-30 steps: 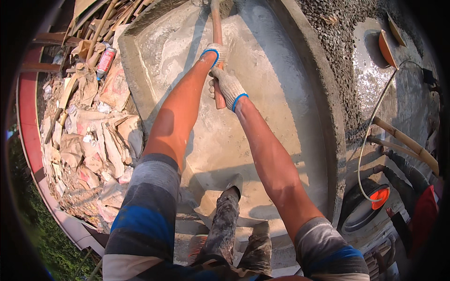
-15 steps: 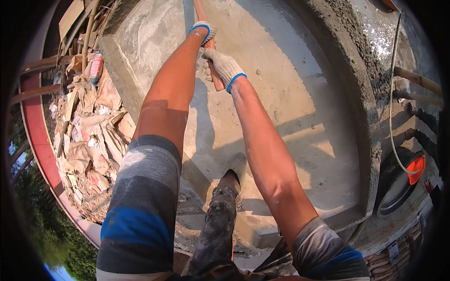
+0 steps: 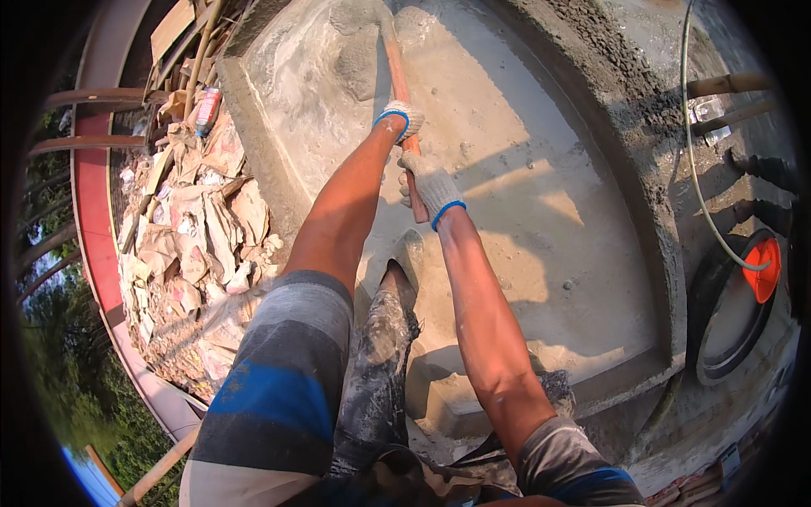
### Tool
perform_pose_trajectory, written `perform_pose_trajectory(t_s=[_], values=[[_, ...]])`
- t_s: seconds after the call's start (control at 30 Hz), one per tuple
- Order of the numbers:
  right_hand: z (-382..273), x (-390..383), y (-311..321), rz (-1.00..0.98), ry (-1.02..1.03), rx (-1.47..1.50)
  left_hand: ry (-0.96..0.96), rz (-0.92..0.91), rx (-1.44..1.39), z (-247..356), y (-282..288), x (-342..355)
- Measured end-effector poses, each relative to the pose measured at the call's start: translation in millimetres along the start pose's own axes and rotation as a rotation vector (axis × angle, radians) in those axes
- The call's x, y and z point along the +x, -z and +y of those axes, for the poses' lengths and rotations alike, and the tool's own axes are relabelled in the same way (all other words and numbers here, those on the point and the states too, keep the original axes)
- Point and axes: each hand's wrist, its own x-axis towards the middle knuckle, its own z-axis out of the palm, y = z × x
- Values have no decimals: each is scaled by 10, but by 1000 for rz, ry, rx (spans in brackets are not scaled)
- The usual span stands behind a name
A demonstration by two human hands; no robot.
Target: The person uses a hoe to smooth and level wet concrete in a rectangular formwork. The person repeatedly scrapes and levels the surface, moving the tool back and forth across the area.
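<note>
Paper bags (image 3: 198, 228) left of mortar pan (image 3: 541, 211), hose (image 3: 701, 194) & tub (image 3: 731, 313) right.

A: Gloves? Left glove (image 3: 402, 117) and right glove (image 3: 431, 184) are logged as white knit with blue cuff bands.

B: Handle?

A: The wooden tool handle (image 3: 397, 80) is noted as reddish-brown. The wet cement (image 3: 524, 169) is marked pale grey.

B: Sleeves?

A: The sleeve (image 3: 279, 380) is striped grey, dark grey, blue and white. The paper sacks (image 3: 203, 228) are tagged beige, the hose (image 3: 697, 177) pale green, the bowl (image 3: 763, 269) orange.
</note>
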Motion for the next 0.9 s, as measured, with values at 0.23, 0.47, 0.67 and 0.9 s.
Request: perform_pose_trajectory(t_s=[0.23,0.47,0.67,0.9], values=[[431,-1226,762,61,-16,-148,68,-186,-273,567,-634,-1503],[550,-3451,1439,149,-228,-188,260,-330,-1160,447,-2200,-1451],[959,-4911,2277,166,-328,-525,447,-493,-1322,728,-3369,-2209],[2568,-6446,3898,416,-256,-900,593,-657,-1562,1128,-4071,-4403]])
